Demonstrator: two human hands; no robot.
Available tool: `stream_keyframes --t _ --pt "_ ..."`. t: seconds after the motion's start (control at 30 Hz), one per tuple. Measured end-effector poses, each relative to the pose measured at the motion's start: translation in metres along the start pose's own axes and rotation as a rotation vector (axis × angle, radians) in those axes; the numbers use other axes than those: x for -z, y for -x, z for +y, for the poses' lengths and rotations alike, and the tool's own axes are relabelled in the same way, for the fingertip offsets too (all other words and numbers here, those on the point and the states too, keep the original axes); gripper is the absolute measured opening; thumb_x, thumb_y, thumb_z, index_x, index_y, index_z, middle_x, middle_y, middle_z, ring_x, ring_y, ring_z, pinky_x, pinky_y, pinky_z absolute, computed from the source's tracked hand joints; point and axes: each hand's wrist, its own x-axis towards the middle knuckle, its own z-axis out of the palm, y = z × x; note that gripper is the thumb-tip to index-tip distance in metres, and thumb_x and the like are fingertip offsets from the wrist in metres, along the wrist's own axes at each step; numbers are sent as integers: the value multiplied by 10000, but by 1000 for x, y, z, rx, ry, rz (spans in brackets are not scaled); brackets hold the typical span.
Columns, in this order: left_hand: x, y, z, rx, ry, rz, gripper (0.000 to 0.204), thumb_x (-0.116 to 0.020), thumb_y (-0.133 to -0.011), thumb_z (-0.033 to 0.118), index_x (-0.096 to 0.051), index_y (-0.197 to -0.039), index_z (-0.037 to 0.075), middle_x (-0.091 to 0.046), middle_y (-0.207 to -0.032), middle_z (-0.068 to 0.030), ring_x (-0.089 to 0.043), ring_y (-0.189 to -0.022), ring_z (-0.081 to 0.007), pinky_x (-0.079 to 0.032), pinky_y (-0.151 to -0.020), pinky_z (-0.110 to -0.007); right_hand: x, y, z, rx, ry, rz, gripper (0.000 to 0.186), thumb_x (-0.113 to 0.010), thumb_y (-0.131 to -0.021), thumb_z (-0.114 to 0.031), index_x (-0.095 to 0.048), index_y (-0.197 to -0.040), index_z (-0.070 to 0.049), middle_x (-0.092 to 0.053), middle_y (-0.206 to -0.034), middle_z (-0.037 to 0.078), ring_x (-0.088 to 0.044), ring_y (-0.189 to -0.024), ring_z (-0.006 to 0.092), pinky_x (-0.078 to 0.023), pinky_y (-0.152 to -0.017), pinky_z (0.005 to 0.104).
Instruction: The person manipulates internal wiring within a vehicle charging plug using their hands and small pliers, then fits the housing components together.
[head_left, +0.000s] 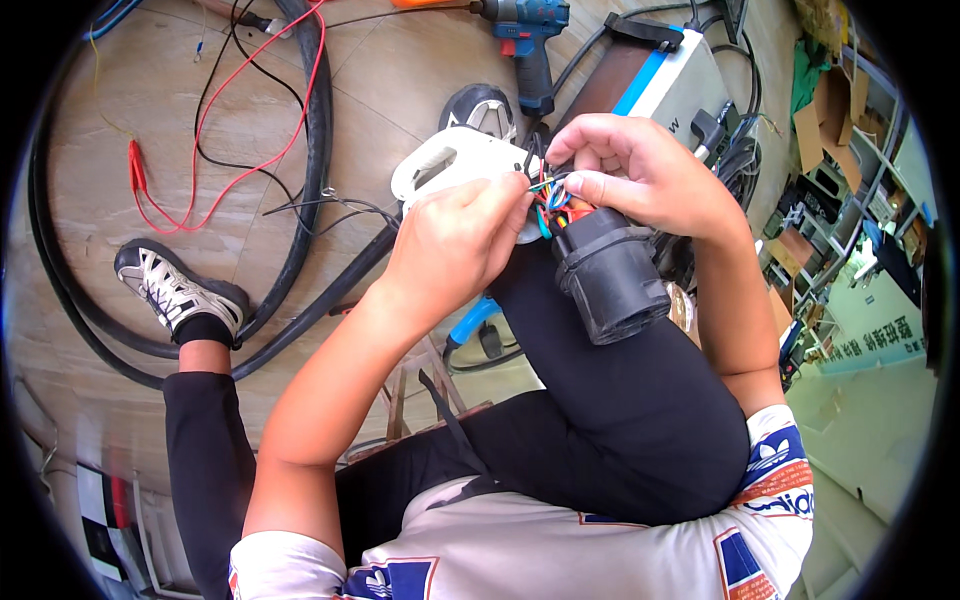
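Observation:
A black, roughly cylindrical plastic housing [618, 285] rests on my raised right thigh. Out of its upper end comes a bundle of thin coloured wires [553, 205], among them red, blue, green and orange ones. My left hand [455, 235] is closed, its fingertips pinching a thin wire to the left of the bundle. On the other side my right hand [640, 175] pinches wire ends between thumb and bent fingers, just above the housing. The fingers partly hide the exact wires. Behind my left hand is a white plastic casing [440, 165] with a looped handle.
A blue cordless drill [530, 50] lies at the top, beside a grey and brown box-shaped machine [640, 75]. Thick black cable [315, 130] loops over the tiled floor on the left, with red test leads [200, 185] inside the loop. Cluttered shelves [865, 190] stand at right.

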Motion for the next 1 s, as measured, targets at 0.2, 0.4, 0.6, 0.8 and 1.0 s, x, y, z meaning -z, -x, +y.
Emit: stream_keyframes --t 0.2,0.4,0.6,0.8,1.0 --pt "6 -4 4 74 128 -10 183 -706 -863 45 -617 -1022 24 -624 -787 -128 -645 -706 -308 -509 -624 -400 4 -7 5 3 -62 -84 141 -671 -937 -109 -616 -960 19 -590 -814 -9 -550 -773 59 -456 -680 234" --pt "14 1 -12 -24 139 -71 211 -737 -845 49 -654 -1039 35 -637 -801 -112 -647 -667 -266 -508 -593 -354 13 -9 0 60 146 -173 140 -671 -935 -113 -606 -908 8 -606 -817 14 -556 -769 84 -461 -685 254" --pt "30 27 -59 -193 -165 68 243 -743 -805 -15 -683 -1037 30 -647 -787 -104 -635 -661 -263 -507 -595 -366 10 -3 -8 -1 231 -119 125 -646 -941 -88 -599 -897 19 -596 -789 13 -553 -747 85 -449 -670 256" --pt "23 3 -113 -12 -287 94 240 -625 -934 72 -614 -1158 -16 -624 -905 -191 -634 -815 -344 -511 -728 -415 7 -3 5 -71 -27 -125 108 -621 -966 -86 -591 -955 17 -615 -837 5 -562 -766 68 -464 -694 240" --pt "17 -21 -177 163 -503 -3 377 -634 -921 101 -566 -1267 -33 -620 -1115 -231 -625 -993 -394 -519 -835 -439 8 -4 8 -49 -67 -176 123 -605 -982 -92 -572 -1016 22 -603 -877 1 -559 -809 64 -470 -737 232"
